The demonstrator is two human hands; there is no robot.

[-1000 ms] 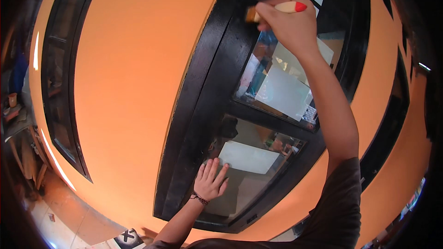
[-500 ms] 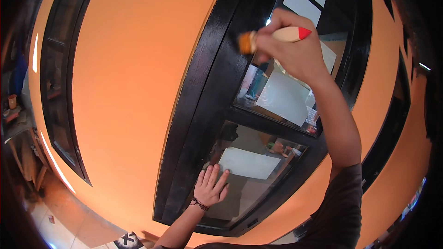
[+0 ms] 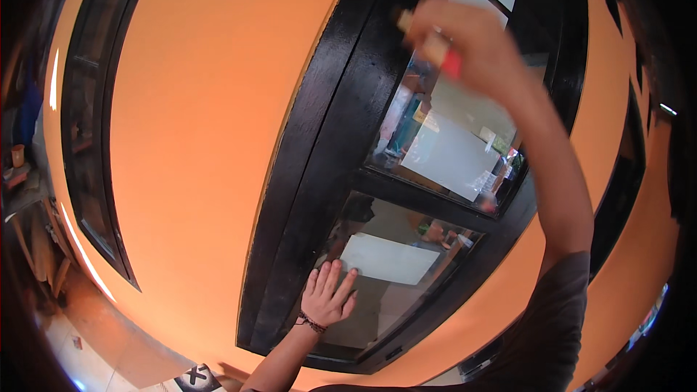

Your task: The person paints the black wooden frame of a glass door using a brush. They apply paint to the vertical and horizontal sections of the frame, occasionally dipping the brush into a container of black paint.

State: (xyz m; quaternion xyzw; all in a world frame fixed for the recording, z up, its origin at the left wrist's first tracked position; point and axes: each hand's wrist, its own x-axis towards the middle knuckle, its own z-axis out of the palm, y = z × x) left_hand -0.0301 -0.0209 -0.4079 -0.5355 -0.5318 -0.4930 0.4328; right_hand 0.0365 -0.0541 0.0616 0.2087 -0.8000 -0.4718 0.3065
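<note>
My right hand grips a paintbrush with a pale wooden handle and a red end. Motion blurs both, and the dark bristle tip is at the black frame beside the upper glass pane. The black window frame has a wet-looking sheen along its left upright. Lower down, my left hand lies flat with fingers spread against the lower glass pane, a dark bracelet on its wrist. Its fingertips touch or nearly touch the edge of a white sheet seen at that pane. Another white sheet shows at the upper pane.
An orange wall surrounds the frame. Another dark-framed window stands at the left, and one at the right. At far left are an orange cup on a cluttered surface and some wooden planks. Pale floor tiles show below.
My right hand has moved up with the paintbrush, whose bristle end has shifted up and slightly right along the frame. The handle now tilts more downward. My left hand stays in place.
</note>
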